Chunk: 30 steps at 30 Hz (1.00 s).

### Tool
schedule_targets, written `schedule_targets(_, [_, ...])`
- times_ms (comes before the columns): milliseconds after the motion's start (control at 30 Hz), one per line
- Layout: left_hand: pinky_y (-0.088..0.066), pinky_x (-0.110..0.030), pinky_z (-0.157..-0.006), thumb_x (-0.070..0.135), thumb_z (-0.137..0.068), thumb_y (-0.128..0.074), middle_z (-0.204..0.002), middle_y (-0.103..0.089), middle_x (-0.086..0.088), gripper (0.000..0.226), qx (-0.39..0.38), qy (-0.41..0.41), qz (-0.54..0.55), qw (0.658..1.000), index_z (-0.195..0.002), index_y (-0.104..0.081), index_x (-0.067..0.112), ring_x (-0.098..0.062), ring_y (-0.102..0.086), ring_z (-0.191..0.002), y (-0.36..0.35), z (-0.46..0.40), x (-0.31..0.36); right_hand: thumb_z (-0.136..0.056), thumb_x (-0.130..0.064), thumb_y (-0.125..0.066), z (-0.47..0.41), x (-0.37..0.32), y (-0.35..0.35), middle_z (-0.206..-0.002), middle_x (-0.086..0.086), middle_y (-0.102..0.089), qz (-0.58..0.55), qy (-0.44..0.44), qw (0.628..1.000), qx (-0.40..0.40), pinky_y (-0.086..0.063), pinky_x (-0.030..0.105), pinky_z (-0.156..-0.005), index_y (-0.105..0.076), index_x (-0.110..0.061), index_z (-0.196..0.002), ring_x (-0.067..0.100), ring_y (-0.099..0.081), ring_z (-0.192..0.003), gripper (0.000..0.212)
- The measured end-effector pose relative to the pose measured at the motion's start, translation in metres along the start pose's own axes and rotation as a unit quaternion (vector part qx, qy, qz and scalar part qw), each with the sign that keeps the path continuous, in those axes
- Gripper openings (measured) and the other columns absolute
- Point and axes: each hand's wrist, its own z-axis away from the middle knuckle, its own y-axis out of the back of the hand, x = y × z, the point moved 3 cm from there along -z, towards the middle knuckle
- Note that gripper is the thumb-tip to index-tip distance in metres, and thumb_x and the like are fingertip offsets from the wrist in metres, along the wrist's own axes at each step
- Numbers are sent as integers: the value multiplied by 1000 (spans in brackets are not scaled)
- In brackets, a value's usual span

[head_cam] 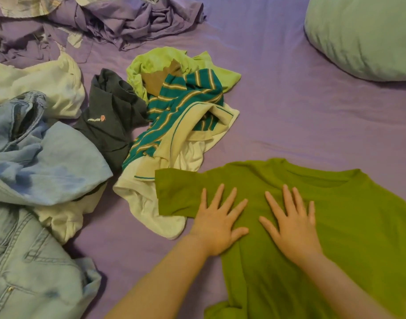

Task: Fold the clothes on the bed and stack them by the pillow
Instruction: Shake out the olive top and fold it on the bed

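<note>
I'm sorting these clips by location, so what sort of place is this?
Most likely a bedroom, seen from above a bed. A purple sheet covers the whole surface, a pale green pillow lies at the far right, and loose clothes, such as jeans and a green t-shirt, lie on it.

I see soft, even, purple-tinted indoor light with faint shadows under the clothes pile [59, 134] and pillow [367, 35], slight overall softness, and wide-angle bending near the edges.
</note>
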Motion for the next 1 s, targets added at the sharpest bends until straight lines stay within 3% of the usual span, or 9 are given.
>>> schedule_targets(67, [13,-61,-111,76,-86,-21,-156,24,4,78,-21,16,-35,999,-148,13,42,-32,20,-145,-10,-4,-18,-77,-75,16,6,25,-14,-159,11,-11,31,-25,999,-36,-10,61,-112,-17,-36,-148,32,-8,-146,87])
schedule_targets(133, [11,-60,-112,81,-81,-21,-154,28,4,84,-35,15,-70,997,-145,19,45,-32,21,-145,-9,-5,-31,-75,-75,19,11,43,-19,-159,11,-7,40,-29,998,-37,-7,60,-113,-12,-37,-148,31,-3,-147,88])
schedule_targets(333, [5,-58,-114,68,-90,-32,-161,11,-7,78,-1,90,-78,993,-152,2,35,-32,10,-147,0,10,12,-88,-68,4,63,65,-15,-149,20,-34,26,-33,997,-71,-28,63,-105,-41,-27,-142,42,-31,-137,82])
schedule_targets(433, [11,-55,-113,73,-87,-25,-161,6,-3,75,30,15,-7,999,-151,-8,38,-30,7,-148,-9,34,63,-91,-65,-4,101,62,-22,-143,21,-43,22,4,995,-92,-35,64,-99,-50,-27,-137,43,-42,-131,76])
schedule_targets(567, [11,-60,-111,66,-90,-32,-161,-2,-2,70,-27,-47,-38,998,-151,-19,35,-35,3,-147,-41,67,111,-93,-62,-2,145,67,-36,-143,17,-46,31,39,991,-123,-39,62,-97,-55,-31,-133,40,-45,-130,73])
schedule_targets(733, [-34,-66,-100,52,-79,-70,-145,-46,-8,63,9,62,-56,996,-136,-52,31,-42,-43,-132,-41,108,98,-97,-55,0,184,107,-43,-139,16,-51,9,2,991,-130,-42,63,-93,-58,-25,-131,42,-49,-125,73])
schedule_targets(867, [-16,-51,-115,48,-97,-41,-161,10,-8,67,-48,168,24,984,-153,-7,32,-34,-4,-147,-56,139,97,-97,-55,1,216,115,-41,-135,22,-52,-23,-26,993,-110,-44,63,-88,-62,-18,-127,48,-50,-121,79])
schedule_targets(933, [-34,-43,-108,41,-93,-54,-159,14,-11,82,-12,217,150,964,-153,0,25,-34,-18,-144,-56,154,109,-95,-60,0,234,113,-40,-135,31,-48,-70,-69,993,-72,-44,62,-89,-61,-12,-127,52,-47,-121,84])
schedule_targets(1000, [-43,-42,-99,39,-88,-64,-160,0,-13,95,14,296,235,926,-154,0,16,-33,-34,-138,-54,167,119,-92,-66,-8,253,108,-42,-138,36,-40,-141,-142,979,-38,-42,59,-96,-54,-9,-133,52,-42,-126,84])
